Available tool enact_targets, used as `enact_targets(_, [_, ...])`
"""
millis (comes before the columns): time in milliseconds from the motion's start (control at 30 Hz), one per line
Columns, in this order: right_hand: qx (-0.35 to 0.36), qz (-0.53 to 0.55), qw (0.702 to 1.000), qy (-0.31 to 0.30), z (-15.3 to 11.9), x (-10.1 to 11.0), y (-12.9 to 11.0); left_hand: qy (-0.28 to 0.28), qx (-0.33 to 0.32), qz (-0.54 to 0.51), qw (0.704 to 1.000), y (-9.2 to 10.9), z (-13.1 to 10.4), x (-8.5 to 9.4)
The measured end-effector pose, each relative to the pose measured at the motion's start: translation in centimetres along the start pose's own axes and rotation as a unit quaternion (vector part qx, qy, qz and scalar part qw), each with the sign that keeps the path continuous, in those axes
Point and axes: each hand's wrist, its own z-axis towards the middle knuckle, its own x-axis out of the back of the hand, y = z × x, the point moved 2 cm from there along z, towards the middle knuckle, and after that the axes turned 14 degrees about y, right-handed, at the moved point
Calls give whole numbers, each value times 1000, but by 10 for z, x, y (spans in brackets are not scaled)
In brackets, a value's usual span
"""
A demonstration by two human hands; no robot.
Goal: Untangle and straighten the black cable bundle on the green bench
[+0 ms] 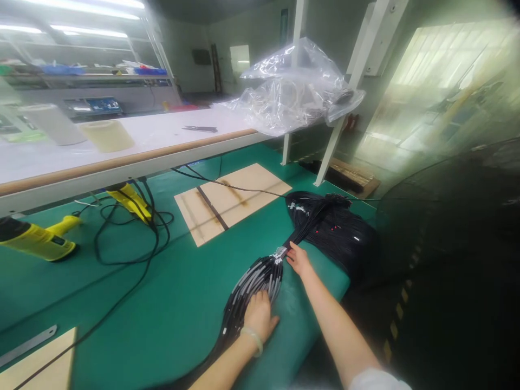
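Two bare hands touch a bundle of black cables on a green table [138, 303]; the cables [249, 279] run from a dark pile [337, 235] at the right edge down toward the bottom edge. The left hand [259, 314], wearing a pale bangle [254, 340], lies over the grey-sleeved part, thumb apart from the fingers; whether it grips cannot be told. The right hand [298, 259] has its fingertips against the bundle just beside white ties [279, 253]; its grip is unclear too. A dark label [60, 242] on the nearer of two yellow heat guns [44, 238] is too blurred to read, as are small white tags on the pile. A black cord [150, 262] loops beside the guns, and another crosses a stained board [252, 189]. A white shelf [162, 127] spans the table's back, bearing two rolls [108, 135], a slim dark tool [200, 129] and crumpled plastic [296, 92]. A metal strip [28, 346] lies front left.
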Motion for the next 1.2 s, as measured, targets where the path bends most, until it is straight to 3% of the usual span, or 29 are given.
enact_targets(233, [-30,-4,999,-40,5,7,-6,22,69,36,997,18,4,-17])
enact_targets(433, [16,-36,999,5,12,4,-1,-6,72,28,997,19,3,-26])
enact_targets(767, [109,-93,989,27,12,11,-2,-79,141,3,987,18,29,-25])
enact_targets(1200, [181,-162,966,94,29,9,7,-100,224,-118,962,11,43,-31])
